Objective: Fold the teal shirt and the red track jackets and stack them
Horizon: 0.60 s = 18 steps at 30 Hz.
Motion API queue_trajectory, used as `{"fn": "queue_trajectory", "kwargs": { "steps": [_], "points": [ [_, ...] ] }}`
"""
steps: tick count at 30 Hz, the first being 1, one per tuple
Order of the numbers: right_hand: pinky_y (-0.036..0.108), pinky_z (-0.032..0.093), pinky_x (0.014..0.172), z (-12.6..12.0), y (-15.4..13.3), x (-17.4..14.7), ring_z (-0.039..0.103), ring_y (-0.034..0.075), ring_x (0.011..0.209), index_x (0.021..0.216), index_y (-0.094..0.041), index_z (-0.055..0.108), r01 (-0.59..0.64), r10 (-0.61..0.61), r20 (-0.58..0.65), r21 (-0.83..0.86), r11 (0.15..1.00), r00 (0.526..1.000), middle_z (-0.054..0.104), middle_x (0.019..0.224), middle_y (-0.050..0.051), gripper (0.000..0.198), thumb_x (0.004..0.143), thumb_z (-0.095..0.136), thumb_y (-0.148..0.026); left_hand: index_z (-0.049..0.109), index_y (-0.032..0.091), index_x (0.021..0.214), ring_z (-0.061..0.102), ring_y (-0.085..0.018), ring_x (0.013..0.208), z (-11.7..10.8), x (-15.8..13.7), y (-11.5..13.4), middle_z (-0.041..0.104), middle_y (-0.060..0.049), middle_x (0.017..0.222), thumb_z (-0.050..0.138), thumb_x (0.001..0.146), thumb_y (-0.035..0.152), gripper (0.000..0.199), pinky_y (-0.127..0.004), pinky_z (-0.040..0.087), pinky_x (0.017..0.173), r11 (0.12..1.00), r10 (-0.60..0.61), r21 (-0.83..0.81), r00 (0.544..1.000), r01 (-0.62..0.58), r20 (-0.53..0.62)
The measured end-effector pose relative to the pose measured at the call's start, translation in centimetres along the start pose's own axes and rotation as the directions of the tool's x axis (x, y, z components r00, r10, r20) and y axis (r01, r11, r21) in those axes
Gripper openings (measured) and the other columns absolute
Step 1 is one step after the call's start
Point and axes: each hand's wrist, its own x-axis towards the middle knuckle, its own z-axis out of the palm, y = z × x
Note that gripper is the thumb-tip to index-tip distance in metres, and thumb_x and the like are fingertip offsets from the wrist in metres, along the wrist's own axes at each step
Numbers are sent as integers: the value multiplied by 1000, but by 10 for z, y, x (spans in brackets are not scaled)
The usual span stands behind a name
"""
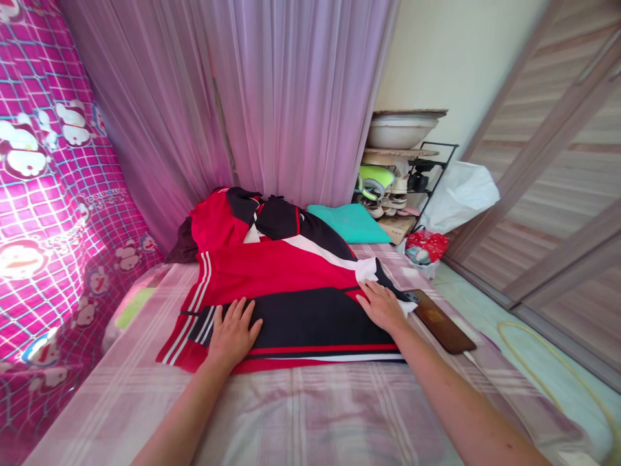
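A red, black and white jacket (272,265) lies spread on the bed, its striped hem toward the left and its white and black collar end toward the right. One black sleeve (301,317) is folded across its near side, with the striped cuff by the hem. My left hand (233,330) rests flat on that cuff, fingers spread. Near the collar, my right hand (383,305) lies palm down on the garment with its fingers stretched out. Neither hand grips the cloth.
Behind the jacket sits a heap of red and black clothing (228,217) beside a folded teal cloth (349,223). A phone in a brown case (439,321) with a white cable lies at the right. Beyond the bed stand a shoe rack (431,178), white bag (456,194) and wooden wardrobe (557,162).
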Motion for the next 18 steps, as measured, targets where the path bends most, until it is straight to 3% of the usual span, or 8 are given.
{"fn": "queue_trajectory", "kwargs": {
  "steps": [11,18],
  "points": [
    [45,35,109,-2,-1,-1,46,26,134,141,-20,52,-8,8,4,5,1000,1000,52,146,11,51,100,31,-41,53,19,141,43,-32,139,-1,0,0,49,-15,149,43,95,45,54,-56,18,118,1000,5,12,1000,-6,17],
    [48,37,106,-16,-11,7,51,28,129,138,-20,55,-37,37,-5,10,999,999,55,142,14,48,98,35,-37,53,20,142,44,-32,138,1,-1,-1,49,-16,149,42,95,45,54,-57,19,118,1000,14,-2,1000,-14,10]
  ]
}}
